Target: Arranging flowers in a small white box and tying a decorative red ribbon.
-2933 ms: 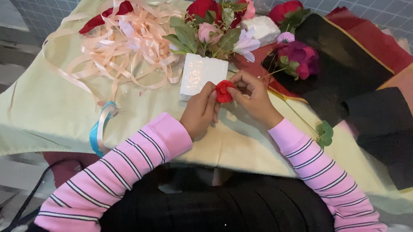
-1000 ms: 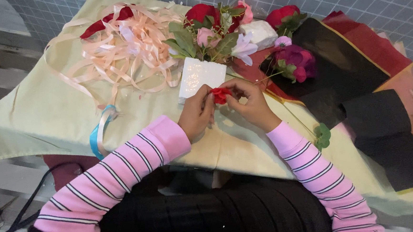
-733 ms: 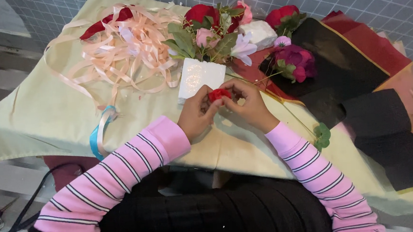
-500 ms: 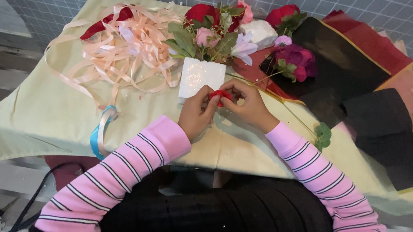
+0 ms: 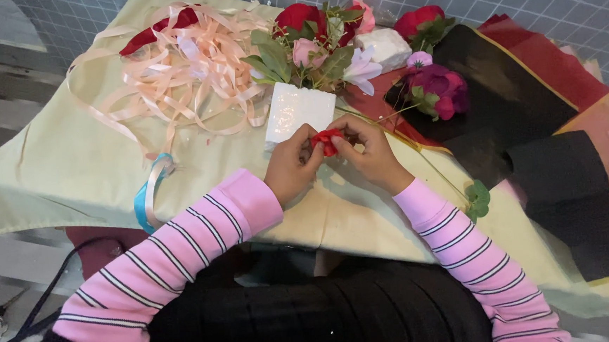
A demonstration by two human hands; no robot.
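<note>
Red flower piece (image 5: 327, 140), small and soft, sits at the centre of the frame, pinched between both hands just below the white block (image 5: 299, 112) that carries the arrangement. Left hand (image 5: 291, 166) closes thumb and fingertips on it from one side; right hand (image 5: 370, 153) closes on the other. Working it well likely calls for a light fingertip pinch, kept low over the pale yellow worktop (image 5: 58, 172), clear of the peach ribbon pile (image 5: 186, 72) at upper left.
</note>
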